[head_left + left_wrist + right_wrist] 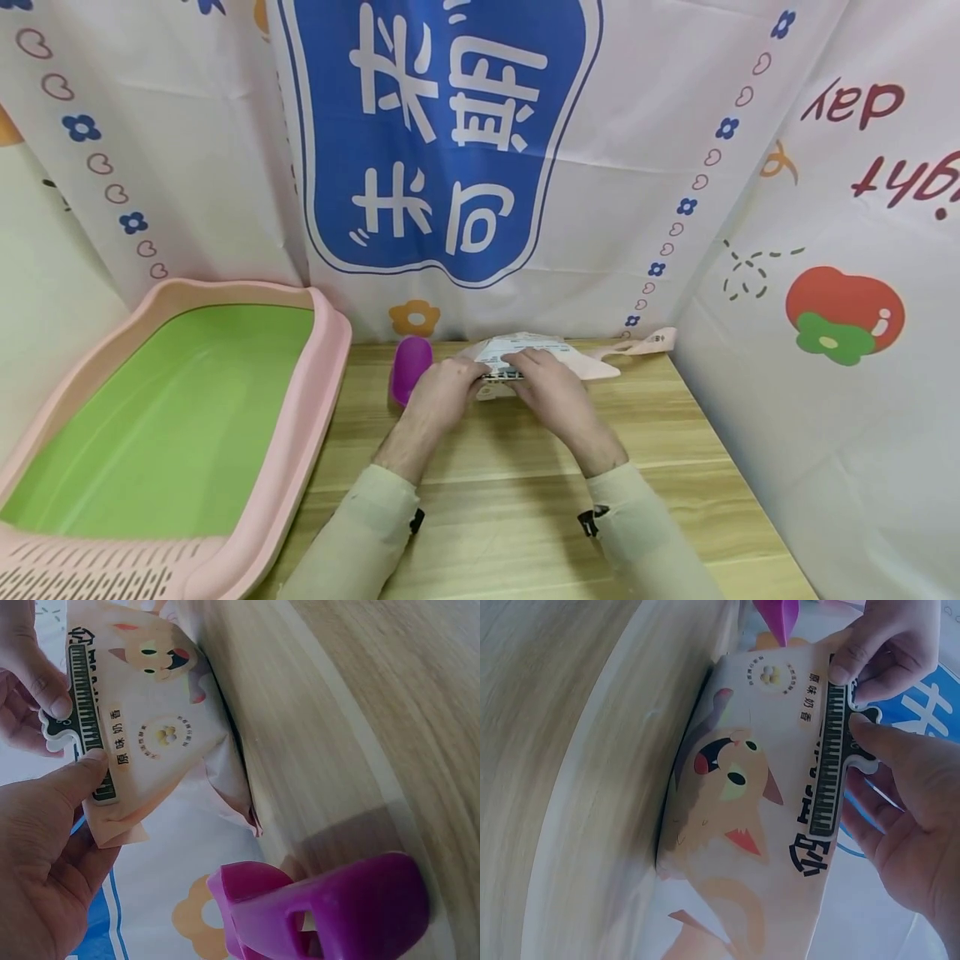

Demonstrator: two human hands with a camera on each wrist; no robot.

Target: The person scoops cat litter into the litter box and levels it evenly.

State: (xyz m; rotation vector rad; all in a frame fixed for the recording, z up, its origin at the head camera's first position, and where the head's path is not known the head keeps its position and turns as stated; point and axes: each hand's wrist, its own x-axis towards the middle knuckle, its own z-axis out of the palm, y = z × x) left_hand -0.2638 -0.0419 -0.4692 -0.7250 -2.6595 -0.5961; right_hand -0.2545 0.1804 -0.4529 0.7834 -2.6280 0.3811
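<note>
A pale cat litter bag (517,343) with a cartoon cat printed on it stands at the back of the table. Along its top lies a dark clip (90,724) patterned like piano keys, with a rounded tab on its edge. My left hand (448,385) pinches the clip and bag top, thumb on the key pattern. My right hand (553,387) pinches the clip close beside it, its thumb at the tab (864,735). Both hands' fingers go behind the bag, partly hidden. A purple scoop (411,367) lies just left of the left hand.
A pink litter box (330,358) with a green inside fills the left of the table. Behind the bag to the right lies a pale pink flat piece (600,367), with a pink strip (648,343) near the back edge. Printed cloth (630,108) hangs behind.
</note>
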